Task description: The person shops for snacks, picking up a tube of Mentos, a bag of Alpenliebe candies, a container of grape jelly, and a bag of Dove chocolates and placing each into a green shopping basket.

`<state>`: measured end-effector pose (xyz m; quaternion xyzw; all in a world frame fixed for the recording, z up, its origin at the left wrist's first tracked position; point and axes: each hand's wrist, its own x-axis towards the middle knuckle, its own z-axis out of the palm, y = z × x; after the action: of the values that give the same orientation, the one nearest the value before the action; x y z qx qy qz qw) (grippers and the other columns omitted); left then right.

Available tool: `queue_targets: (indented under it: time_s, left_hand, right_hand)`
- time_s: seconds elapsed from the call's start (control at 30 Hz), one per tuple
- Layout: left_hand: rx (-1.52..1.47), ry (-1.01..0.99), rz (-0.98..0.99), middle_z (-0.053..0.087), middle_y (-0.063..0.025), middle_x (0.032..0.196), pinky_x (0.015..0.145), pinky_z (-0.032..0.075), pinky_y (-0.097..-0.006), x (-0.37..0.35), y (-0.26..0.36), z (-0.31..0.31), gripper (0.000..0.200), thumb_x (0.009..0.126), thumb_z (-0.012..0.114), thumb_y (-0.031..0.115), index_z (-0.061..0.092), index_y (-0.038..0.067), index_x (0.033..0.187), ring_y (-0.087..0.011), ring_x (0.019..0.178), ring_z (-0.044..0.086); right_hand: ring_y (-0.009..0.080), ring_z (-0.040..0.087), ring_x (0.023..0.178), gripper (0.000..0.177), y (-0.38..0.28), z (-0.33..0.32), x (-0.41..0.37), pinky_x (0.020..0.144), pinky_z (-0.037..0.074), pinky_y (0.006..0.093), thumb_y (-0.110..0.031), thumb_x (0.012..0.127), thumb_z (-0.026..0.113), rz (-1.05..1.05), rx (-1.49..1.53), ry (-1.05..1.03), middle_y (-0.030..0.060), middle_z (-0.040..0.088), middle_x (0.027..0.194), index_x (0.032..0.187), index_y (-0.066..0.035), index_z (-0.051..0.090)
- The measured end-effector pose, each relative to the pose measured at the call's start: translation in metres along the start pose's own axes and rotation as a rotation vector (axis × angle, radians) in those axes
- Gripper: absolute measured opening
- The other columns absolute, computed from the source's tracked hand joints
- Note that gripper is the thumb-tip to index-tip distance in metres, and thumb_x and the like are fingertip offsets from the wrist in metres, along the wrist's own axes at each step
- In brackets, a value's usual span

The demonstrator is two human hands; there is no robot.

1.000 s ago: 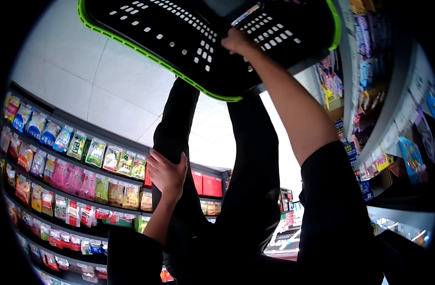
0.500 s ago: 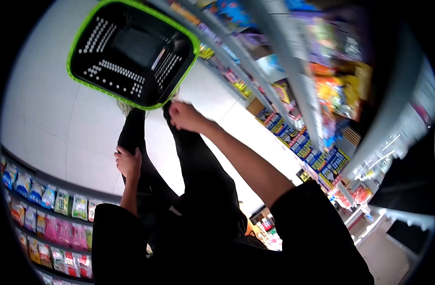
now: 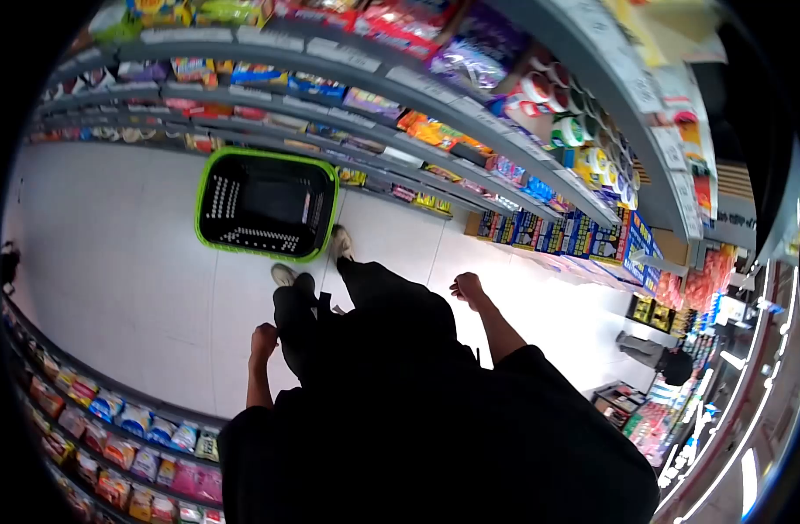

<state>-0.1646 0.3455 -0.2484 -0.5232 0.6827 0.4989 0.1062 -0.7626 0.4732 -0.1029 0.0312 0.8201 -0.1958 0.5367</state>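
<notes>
A black shopping basket [image 3: 269, 244] with a bright green rim sits on the pale floor ahead of my shoes [image 3: 283, 275]. Neither hand touches it. Beside my leg on the left hangs my left hand [image 3: 265, 339], its fingers curled into a loose fist, with nothing visible in it. My right hand [image 3: 467, 290] hangs out to the right of my dark trousers [image 3: 391, 293]. Its fingers are curled in too, and I see no item in them. The basket is nearer to my feet than to either hand.
Shelves of bagged and tubbed snacks [image 3: 479, 48] run along the far side and right. Another shelf of colourful bags [image 3: 134, 419] stands at lower left. Stacked blue boxes [image 3: 583, 236] line the right end. A person in dark clothing [image 3: 658, 356] is farther off at right.
My view has risen and turned, so the basket looks smaller and farther off. My right hand has moved away from the basket's rim. My left hand has come off my leg.
</notes>
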Motion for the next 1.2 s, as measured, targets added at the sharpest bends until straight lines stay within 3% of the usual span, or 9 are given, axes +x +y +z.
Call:
queue_targets:
  time_s: [0.1, 0.23, 0.43, 0.47, 0.5, 0.57, 0.77, 0.83, 1.2]
  left_hand:
    - [-0.289, 0.048, -0.150, 0.065, -0.0091, 0.068, 0.041, 0.048, -0.0314, 0.016, -0.007, 0.000, 0.016, 0.082, 0.056, 0.015, 0.057, -0.001, 0.081, -0.0196, 0.050, 0.063]
    - [-0.135, -0.021, -0.388, 0.065, -0.0142, 0.069, 0.047, 0.049, -0.0343, 0.036, 0.036, -0.011, 0.026, 0.080, 0.061, 0.023, 0.059, -0.002, 0.073, -0.0227, 0.053, 0.063]
    - [0.208, 0.129, -0.307, 0.064, -0.0275, 0.094, 0.077, 0.050, -0.0474, 0.056, 0.107, -0.026, 0.037, 0.080, 0.057, 0.033, 0.061, -0.004, 0.086, -0.0417, 0.090, 0.062]
    - [0.190, 0.121, -0.296, 0.064, -0.0274, 0.092, 0.076, 0.050, -0.0476, 0.056, 0.116, -0.029, 0.039, 0.081, 0.056, 0.034, 0.061, -0.004, 0.085, -0.0420, 0.089, 0.063]
    - [0.149, 0.090, -0.269, 0.064, -0.0279, 0.088, 0.074, 0.050, -0.0477, 0.059, 0.115, -0.030, 0.039, 0.081, 0.057, 0.034, 0.061, -0.005, 0.083, -0.0425, 0.087, 0.063]
    - [0.143, 0.096, -0.240, 0.064, -0.0287, 0.084, 0.071, 0.050, -0.0474, 0.057, 0.130, -0.035, 0.039, 0.080, 0.058, 0.034, 0.062, -0.005, 0.079, -0.0429, 0.084, 0.063]
    - [0.059, 0.138, -0.198, 0.064, -0.0196, 0.063, 0.062, 0.052, -0.0428, 0.056, 0.140, -0.031, 0.041, 0.075, 0.061, 0.037, 0.061, -0.003, 0.069, -0.0333, 0.066, 0.066]
    - [0.082, 0.143, -0.249, 0.064, -0.0206, 0.066, 0.064, 0.052, -0.0430, 0.056, 0.144, -0.028, 0.042, 0.075, 0.061, 0.039, 0.061, -0.003, 0.071, -0.0342, 0.068, 0.066]
    - [-0.274, 0.107, -0.461, 0.063, -0.0154, 0.062, 0.047, 0.050, -0.0358, 0.039, 0.135, -0.028, 0.025, 0.077, 0.061, 0.022, 0.059, -0.002, 0.072, -0.0238, 0.053, 0.064]
  right_hand:
    - [0.0219, 0.063, 0.061, 0.011, 0.061, 0.002, 0.071, 0.050, 0.049, 0.0355, -0.016, 0.085, 0.053, -0.147, 0.035, -0.193, 0.0099, 0.066, 0.077, 0.083, -0.008, 0.059]
    - [0.0333, 0.064, 0.075, 0.015, 0.077, 0.044, 0.131, 0.067, 0.052, 0.0421, -0.023, 0.076, 0.059, -0.897, -0.950, 0.109, 0.0145, 0.064, 0.075, 0.080, -0.010, 0.064]
    - [0.0299, 0.067, 0.080, 0.022, 0.040, 0.043, 0.129, 0.070, 0.053, 0.0431, -0.027, 0.079, 0.059, -0.706, -1.254, 0.151, 0.0138, 0.069, 0.086, 0.080, -0.008, 0.070]
    - [0.0253, 0.066, 0.069, 0.025, 0.073, 0.034, 0.167, 0.062, 0.053, 0.0389, -0.026, 0.081, 0.058, -0.913, -0.322, 0.233, 0.0137, 0.068, 0.084, 0.085, -0.003, 0.067]
    - [0.0188, 0.061, 0.060, 0.024, 0.025, 0.021, 0.083, 0.052, 0.049, 0.0318, -0.023, 0.084, 0.057, -0.562, 0.364, 0.079, 0.0111, 0.065, 0.079, 0.092, -0.001, 0.063]
    - [0.0150, 0.059, 0.059, 0.022, -0.014, -0.007, 0.063, 0.049, 0.044, 0.0272, -0.020, 0.088, 0.053, -0.525, 0.545, 0.177, 0.0063, 0.062, 0.077, 0.100, -0.003, 0.061]
    - [0.0057, 0.047, 0.060, 0.013, -0.101, -0.111, 0.091, 0.051, 0.040, 0.0249, -0.009, 0.091, 0.053, -0.957, 0.325, 0.781, 0.0001, 0.053, 0.066, 0.080, -0.004, 0.056]
    - [0.0249, 0.059, 0.067, 0.007, -0.144, -0.133, 0.057, 0.063, 0.047, 0.0346, -0.007, 0.085, 0.056, -1.090, 0.080, 1.109, 0.0117, 0.062, 0.076, 0.086, -0.001, 0.059]
    - [0.0462, 0.059, 0.088, 0.029, -0.201, -0.161, 0.083, 0.077, 0.049, 0.0540, -0.031, 0.088, 0.054, -0.714, -0.546, 1.002, 0.0256, 0.063, 0.096, 0.105, -0.007, 0.058]
